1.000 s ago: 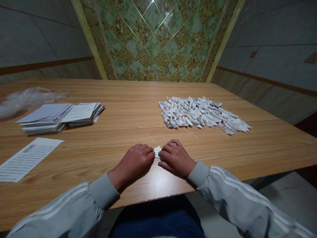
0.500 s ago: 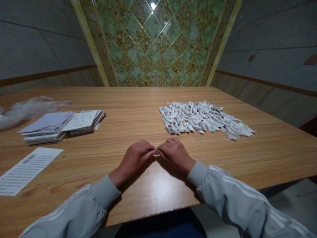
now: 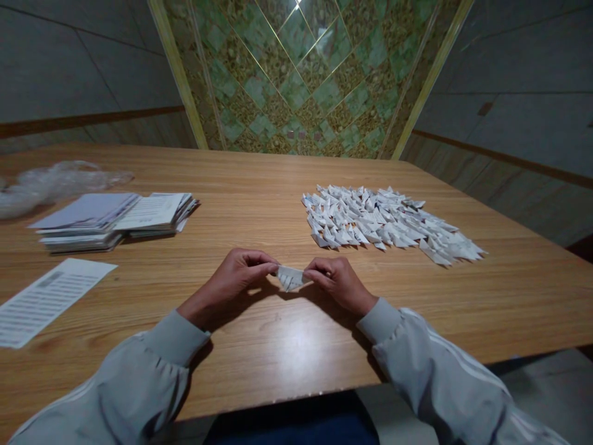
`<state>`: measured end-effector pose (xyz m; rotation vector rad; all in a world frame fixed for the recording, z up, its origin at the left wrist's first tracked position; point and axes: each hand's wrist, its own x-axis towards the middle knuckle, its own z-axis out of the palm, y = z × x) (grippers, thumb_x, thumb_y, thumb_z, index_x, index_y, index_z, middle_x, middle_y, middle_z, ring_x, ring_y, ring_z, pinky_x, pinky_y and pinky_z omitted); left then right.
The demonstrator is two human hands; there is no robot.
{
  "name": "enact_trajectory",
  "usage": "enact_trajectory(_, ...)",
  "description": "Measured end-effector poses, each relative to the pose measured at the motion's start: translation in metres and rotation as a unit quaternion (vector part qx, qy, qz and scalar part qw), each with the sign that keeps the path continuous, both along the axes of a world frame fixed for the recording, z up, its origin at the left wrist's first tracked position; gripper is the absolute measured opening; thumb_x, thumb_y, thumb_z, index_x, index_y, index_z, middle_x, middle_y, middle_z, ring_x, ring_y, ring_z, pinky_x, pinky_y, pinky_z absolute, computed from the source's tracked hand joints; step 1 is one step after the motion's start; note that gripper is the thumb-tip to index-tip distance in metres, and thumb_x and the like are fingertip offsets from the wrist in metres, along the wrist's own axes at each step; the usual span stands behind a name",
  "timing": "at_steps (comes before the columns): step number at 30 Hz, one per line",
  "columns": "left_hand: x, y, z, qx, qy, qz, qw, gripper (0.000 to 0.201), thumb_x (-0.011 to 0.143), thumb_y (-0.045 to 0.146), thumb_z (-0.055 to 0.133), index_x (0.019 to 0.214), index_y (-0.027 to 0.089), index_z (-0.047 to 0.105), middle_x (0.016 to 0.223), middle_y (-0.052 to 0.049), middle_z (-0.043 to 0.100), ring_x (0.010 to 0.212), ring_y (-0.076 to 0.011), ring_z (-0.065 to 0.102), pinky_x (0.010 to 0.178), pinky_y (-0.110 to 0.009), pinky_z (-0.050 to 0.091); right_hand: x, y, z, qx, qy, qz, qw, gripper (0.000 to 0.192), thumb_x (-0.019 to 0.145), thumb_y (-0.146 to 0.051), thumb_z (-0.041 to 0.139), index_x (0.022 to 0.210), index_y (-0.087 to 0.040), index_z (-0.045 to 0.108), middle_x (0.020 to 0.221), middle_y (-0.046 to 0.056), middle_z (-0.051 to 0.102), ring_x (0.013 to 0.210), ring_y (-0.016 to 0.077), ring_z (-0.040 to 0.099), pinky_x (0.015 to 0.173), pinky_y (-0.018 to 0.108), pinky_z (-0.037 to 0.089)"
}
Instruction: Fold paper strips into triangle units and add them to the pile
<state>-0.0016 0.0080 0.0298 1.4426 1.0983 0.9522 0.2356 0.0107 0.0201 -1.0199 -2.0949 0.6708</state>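
A small folded paper (image 3: 290,278), white with dark print, is stretched between my two hands just above the table's near half. Its left corner is pinched between thumb and fingers of my left hand (image 3: 241,278). My right hand (image 3: 341,281) grips the opposite corner the same way. The paper's lower edge comes to a blunt point facing me. Beyond my right hand lies a wide heap of folded paper boats (image 3: 384,219), white with pointed tips.
Stacked paper sheets (image 3: 88,216) sit at the left, beside a second stack (image 3: 152,213). One printed sheet (image 3: 50,303) lies flat nearer me. Behind the stacks is a crumpled clear plastic bag (image 3: 60,182). The wooden table's (image 3: 278,371) front edge runs close to my body.
My hands have drawn apart, the left one moving left, and the folded paper now shows its face between them. Earlier only a thin edge of it showed. The view has tilted slightly.
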Motion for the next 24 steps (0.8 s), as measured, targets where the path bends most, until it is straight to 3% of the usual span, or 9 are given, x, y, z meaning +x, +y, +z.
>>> enact_trajectory(4, 0.003, -0.002, 0.003, -0.009, -0.027, 0.003, 1.000, 0.020, 0.080, 0.035, 0.071, 0.074, 0.015, 0.071, 0.071, -0.005, 0.068, 0.064, -0.0188, 0.065, 0.059, -0.030, 0.051, -0.001, 0.005, 0.015, -0.017, -0.052, 0.059, 0.997, 0.021, 0.094, -0.020, 0.062, 0.076, -0.014, 0.071, 0.064, -0.002, 0.063, 0.058, 0.0105, 0.051, 0.057, 0.022, 0.034)
enact_trajectory(8, 0.004, 0.003, 0.001, 0.024, -0.033, 0.041, 0.998, 0.021, 0.080, 0.037, 0.071, 0.079, 0.016, 0.069, 0.073, -0.004, 0.067, 0.066, -0.0179, 0.062, 0.060, -0.030, 0.050, -0.012, 0.016, 0.023, 0.041, -0.102, 0.096, 0.989, 0.014, 0.091, -0.017, 0.065, 0.077, -0.015, 0.069, 0.069, -0.001, 0.064, 0.065, 0.0113, 0.054, 0.062, 0.022, 0.035)
enact_trajectory(12, 0.005, 0.006, -0.002, 0.090, -0.024, 0.125, 0.988, 0.015, 0.081, 0.034, 0.069, 0.084, 0.019, 0.065, 0.080, -0.002, 0.064, 0.075, -0.0167, 0.059, 0.064, -0.026, 0.047, -0.024, 0.021, 0.009, 0.082, -0.064, -0.054, 0.993, 0.009, 0.091, -0.014, 0.060, 0.085, -0.016, 0.067, 0.071, 0.000, 0.063, 0.064, 0.0131, 0.053, 0.061, 0.023, 0.034)
enact_trajectory(14, 0.010, 0.001, -0.004, 0.097, -0.017, 0.112, 0.989, 0.014, 0.079, 0.032, 0.071, 0.081, 0.019, 0.065, 0.079, -0.002, 0.064, 0.075, -0.0169, 0.059, 0.065, -0.025, 0.048, -0.027, 0.018, 0.000, 0.097, -0.059, -0.097, 0.989, 0.007, 0.090, -0.013, 0.057, 0.092, -0.015, 0.064, 0.072, 0.001, 0.061, 0.065, 0.0154, 0.052, 0.062, 0.025, 0.034)
enact_trajectory(17, 0.022, -0.009, -0.009, 0.079, -0.023, 0.041, 0.996, 0.016, 0.081, 0.033, 0.070, 0.085, 0.018, 0.071, 0.086, -0.005, 0.069, 0.078, -0.0189, 0.064, 0.068, -0.028, 0.051, -0.030, 0.011, -0.009, 0.119, -0.066, -0.105, 0.985, 0.010, 0.087, -0.011, 0.055, 0.094, -0.016, 0.061, 0.079, 0.004, 0.062, 0.073, 0.0187, 0.054, 0.067, 0.028, 0.037)
enact_trajectory(20, 0.030, -0.012, -0.015, 0.066, -0.044, 0.010, 0.997, 0.016, 0.082, 0.033, 0.070, 0.085, 0.018, 0.072, 0.086, -0.006, 0.070, 0.080, -0.0188, 0.065, 0.072, -0.029, 0.052, -0.034, 0.004, -0.011, 0.139, -0.072, -0.073, 0.985, 0.011, 0.086, -0.013, 0.054, 0.096, -0.017, 0.058, 0.082, 0.005, 0.062, 0.074, 0.0195, 0.054, 0.069, 0.029, 0.039)
enact_trajectory(24, 0.028, -0.010, -0.018, 0.059, -0.075, 0.025, 0.995, 0.016, 0.082, 0.033, 0.071, 0.083, 0.018, 0.067, 0.085, -0.003, 0.068, 0.079, -0.0171, 0.064, 0.073, -0.029, 0.052, -0.037, -0.001, -0.009, 0.132, -0.033, -0.018, 0.991, 0.014, 0.089, -0.016, 0.052, 0.102, -0.017, 0.055, 0.082, 0.004, 0.061, 0.071, 0.0183, 0.054, 0.066, 0.027, 0.041)
